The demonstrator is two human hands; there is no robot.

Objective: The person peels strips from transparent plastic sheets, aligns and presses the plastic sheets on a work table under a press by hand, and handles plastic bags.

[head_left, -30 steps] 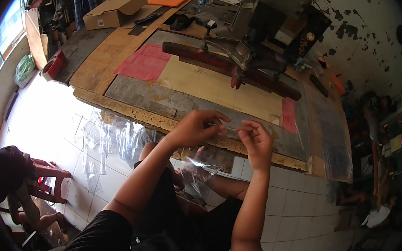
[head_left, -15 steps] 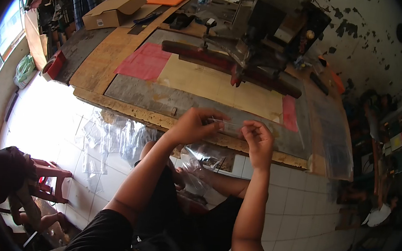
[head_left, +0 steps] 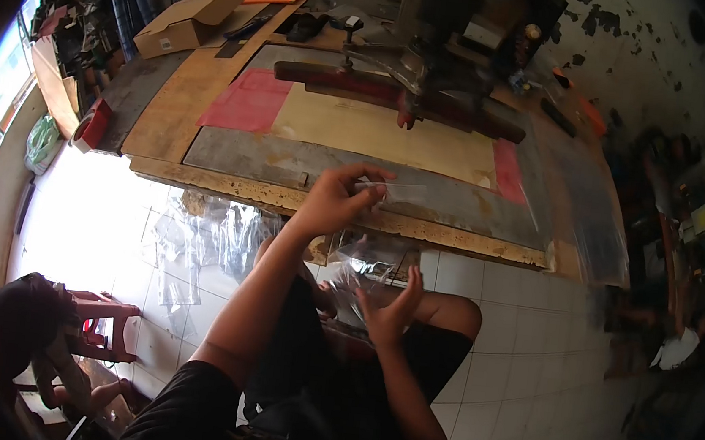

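With our left hand [head_left: 330, 203] above the near edge of the worktop [head_left: 461, 241], we pinch a thin, clear plastic piece [head_left: 408, 192] between thumb and fingers, its free end pointing right. We have our right hand [head_left: 394, 313] lower, fingers spread, beside crumpled clear plastic [head_left: 359, 259]; we cannot tell whether they touch. Beyond, a dark red bar [head_left: 482, 122] spans a yellow sheet [head_left: 353, 127].

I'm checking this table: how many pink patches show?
2: one pink patch left of the yellow sheet, another pink patch right of it; more may be hidden underneath.
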